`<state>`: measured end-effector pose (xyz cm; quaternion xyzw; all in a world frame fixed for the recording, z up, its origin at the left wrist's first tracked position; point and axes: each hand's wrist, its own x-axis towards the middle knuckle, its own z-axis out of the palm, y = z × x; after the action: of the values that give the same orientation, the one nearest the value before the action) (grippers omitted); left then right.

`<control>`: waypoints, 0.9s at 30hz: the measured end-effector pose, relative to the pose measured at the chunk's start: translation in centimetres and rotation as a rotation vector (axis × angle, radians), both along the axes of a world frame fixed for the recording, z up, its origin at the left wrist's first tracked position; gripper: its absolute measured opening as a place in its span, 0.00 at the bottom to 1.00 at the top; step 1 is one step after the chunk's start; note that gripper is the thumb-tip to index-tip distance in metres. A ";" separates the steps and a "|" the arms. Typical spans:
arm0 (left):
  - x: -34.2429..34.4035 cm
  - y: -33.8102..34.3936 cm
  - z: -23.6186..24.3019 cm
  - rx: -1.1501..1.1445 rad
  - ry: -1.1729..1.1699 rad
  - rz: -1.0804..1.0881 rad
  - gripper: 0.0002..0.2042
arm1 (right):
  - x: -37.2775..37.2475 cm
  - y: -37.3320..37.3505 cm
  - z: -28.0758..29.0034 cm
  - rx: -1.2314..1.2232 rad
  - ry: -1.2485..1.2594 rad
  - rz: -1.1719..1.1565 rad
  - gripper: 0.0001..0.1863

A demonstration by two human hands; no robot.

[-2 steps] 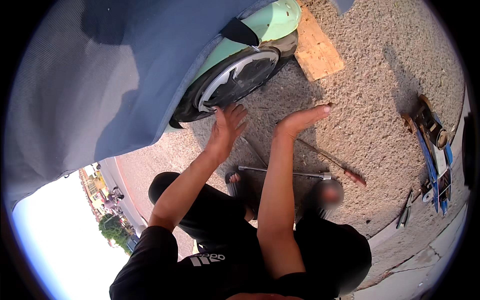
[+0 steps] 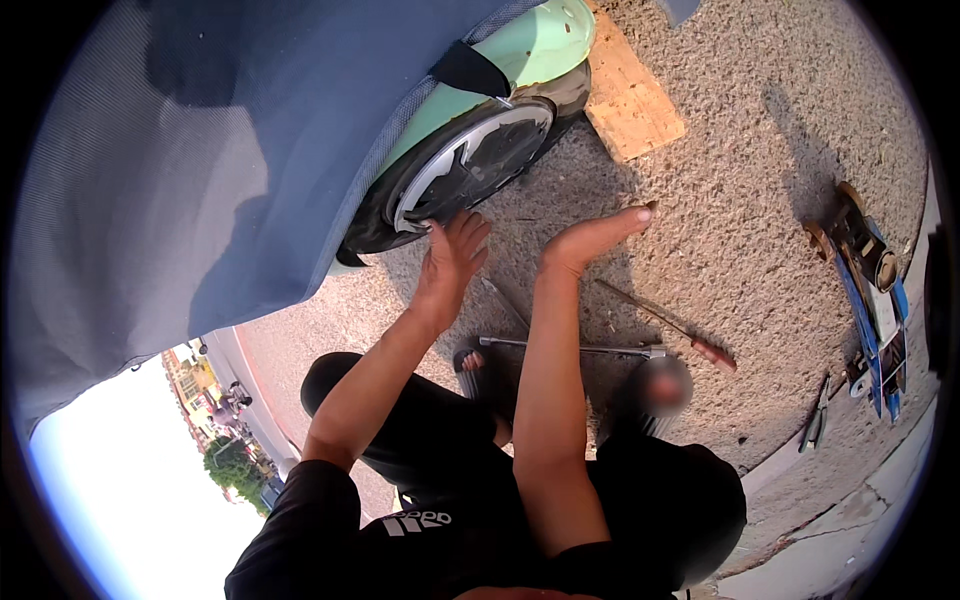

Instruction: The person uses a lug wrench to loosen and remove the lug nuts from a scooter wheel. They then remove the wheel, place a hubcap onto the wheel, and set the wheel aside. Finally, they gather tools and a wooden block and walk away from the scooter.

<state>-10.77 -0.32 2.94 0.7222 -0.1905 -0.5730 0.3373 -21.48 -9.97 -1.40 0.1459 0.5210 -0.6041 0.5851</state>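
Note:
A car wheel with a silver and black rim stands under a pale green fender. My left hand is raised beside the lower edge of the wheel, its fingers spread and nothing in them; its fingertips overlap the rim's edge, and I cannot tell whether they touch it. To the right, my right hand is stretched out over the ground, bent at the wrist, with one digit pointing right. Its other fingers are mostly hidden, and no object shows in it. Below it lie a metal bar wrench and a thin rod with a reddish-brown handle.
A grey-blue cover drapes over the car at upper left. A wooden board lies by the tyre. At far right are a blue floor jack and pliers, near a cracked concrete edge. My sandalled feet rest below the tools.
The whole view has shifted slightly. Both hands keep nearly the same pose, and nothing has been taken up or let go.

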 end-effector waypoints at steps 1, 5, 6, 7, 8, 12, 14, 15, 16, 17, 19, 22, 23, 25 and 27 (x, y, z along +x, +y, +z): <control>-0.3 -0.9 -0.4 -0.008 -0.020 -0.060 0.51 | 3.3 -2.7 -2.5 -0.051 0.183 0.018 0.52; -0.4 -1.3 -1.4 -0.074 0.025 -0.086 0.51 | 5.4 -4.9 -3.8 -0.130 0.258 0.058 0.51; 0.2 -0.8 -2.2 -0.061 0.032 -0.057 0.50 | 5.4 -4.7 -3.5 -0.165 0.230 0.044 0.52; 1.0 -0.1 -2.5 -0.050 0.018 -0.024 0.50 | 5.6 -4.4 -3.0 -0.203 0.180 0.030 0.52; 1.5 0.1 -3.0 -0.031 0.005 -0.029 0.50 | 5.8 -4.4 -3.0 -0.211 0.163 0.061 0.52; 1.1 0.6 2.2 0.148 -0.212 -0.254 0.39 | 4.6 -1.4 -4.5 -0.049 0.114 0.115 0.53; 1.7 2.2 6.7 0.221 -0.498 -0.696 0.31 | 4.5 1.1 -3.4 0.055 0.125 0.106 0.54; 2.0 3.0 8.9 0.160 -0.613 -0.898 0.27 | 4.2 3.1 -2.5 0.096 0.151 0.094 0.54; 2.1 3.5 11.3 0.097 -0.721 -1.101 0.24 | 4.3 4.7 -1.9 -0.021 0.051 0.057 0.53; 2.6 4.0 12.8 0.020 -0.825 -1.300 0.20 | 4.5 5.8 -1.5 -0.143 -0.044 0.021 0.52; 2.9 3.5 14.4 -0.012 -0.880 -1.304 0.18 | 6.9 2.6 -3.0 -0.234 -0.049 -0.027 0.51; 4.4 4.7 14.0 -0.098 -0.953 -1.248 0.17 | 9.7 -2.3 -6.8 -0.321 -0.026 -0.061 0.49; 4.9 5.0 13.7 -0.145 -0.989 -1.217 0.17 | 9.6 -1.9 -7.4 -0.372 -0.055 -0.087 0.48; 5.5 6.1 14.0 -0.106 -0.981 -1.248 0.17 | 9.4 -2.0 -6.5 -0.460 -0.037 -0.046 0.47; 4.9 6.3 14.9 -0.092 -0.926 -1.278 0.18 | 8.3 -1.7 -5.3 -0.445 0.116 0.028 0.46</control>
<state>-5.87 5.93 17.82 0.6234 -0.7130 -0.2882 -0.1413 -13.14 -11.62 -6.68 -0.0291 0.4095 -0.7034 0.5803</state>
